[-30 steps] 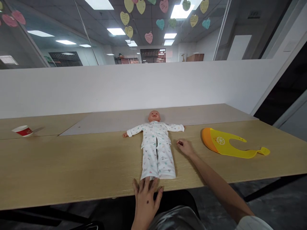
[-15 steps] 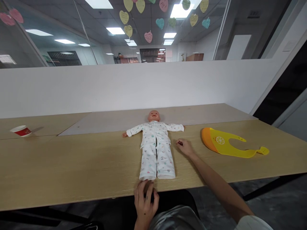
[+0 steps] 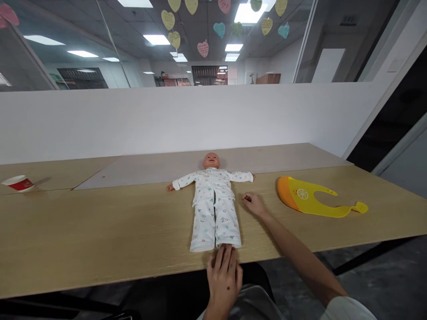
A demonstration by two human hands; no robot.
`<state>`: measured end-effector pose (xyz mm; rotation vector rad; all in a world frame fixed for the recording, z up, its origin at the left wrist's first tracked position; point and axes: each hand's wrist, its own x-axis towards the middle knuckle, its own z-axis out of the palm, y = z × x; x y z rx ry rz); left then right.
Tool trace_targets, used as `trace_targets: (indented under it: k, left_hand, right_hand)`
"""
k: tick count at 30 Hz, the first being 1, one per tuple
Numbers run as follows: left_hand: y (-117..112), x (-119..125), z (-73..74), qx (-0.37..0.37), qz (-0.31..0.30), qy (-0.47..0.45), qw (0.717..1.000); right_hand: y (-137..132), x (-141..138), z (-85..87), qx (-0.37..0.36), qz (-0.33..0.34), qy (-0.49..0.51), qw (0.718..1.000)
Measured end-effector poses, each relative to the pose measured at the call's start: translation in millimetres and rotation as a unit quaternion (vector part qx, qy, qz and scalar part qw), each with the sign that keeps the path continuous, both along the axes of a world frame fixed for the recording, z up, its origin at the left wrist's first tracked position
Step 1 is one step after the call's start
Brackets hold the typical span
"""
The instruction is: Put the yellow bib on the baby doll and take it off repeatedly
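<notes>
A baby doll (image 3: pixel 211 161) lies on its back on the table, head away from me and arms spread. It wears a white patterned pyjama top (image 3: pixel 213 181) and matching trousers (image 3: pixel 203 224). My left hand (image 3: pixel 224 278) is at the near table edge, fingers stretched forward, with the fingertips at the cuff of the right-hand trouser leg. Whether they reach inside the cuff I cannot tell. Loosely curled, my right hand (image 3: pixel 253 204) rests on the table just right of the doll's waist, not touching it, with nothing visible in its fingers.
On the right of the wooden table (image 3: pixel 100 240) lies a yellow and orange silicone bib (image 3: pixel 310 198). A red and white paper cup (image 3: pixel 19 183) lies tilted at the far left. A white low wall (image 3: pixel 160 120) with glass above it stands behind.
My left hand has moved right and slightly down, from the left trouser cuff to the right one, with its fingers straighter. My right hand stays in place; the view has shifted slightly.
</notes>
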<state>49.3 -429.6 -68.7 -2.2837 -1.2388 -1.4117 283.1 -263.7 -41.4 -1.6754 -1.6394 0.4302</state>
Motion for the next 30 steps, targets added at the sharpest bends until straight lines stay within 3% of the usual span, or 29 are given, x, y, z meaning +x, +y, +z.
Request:
trace_targets:
  k: [6, 13, 24, 30]
  left_hand:
    - [-10.1, 1.5, -1.9, -0.029, 0.022, 0.080, 0.996]
    - [-2.2, -0.2, -0.2, -0.064, 0.039, 0.152, 0.986]
    - [-9.2, -4.4, 0.1, -0.040, 0.023, 0.078, 0.996]
    - [-1.9, 0.2, -4.5, -0.067, 0.036, 0.095, 0.993]
  right_hand:
    - [0.9, -0.7, -1.4, 0.008, 0.004, 0.004, 1.000]
    - [-0.7, -1.8, 0.9, 0.005, 0.012, 0.012, 1.000]
    - [2.8, -0.8, -5.3, 0.002, 0.012, 0.030, 0.999]
    - [3.1, -0.8, -5.3, 0.012, 0.016, 0.027, 0.999]
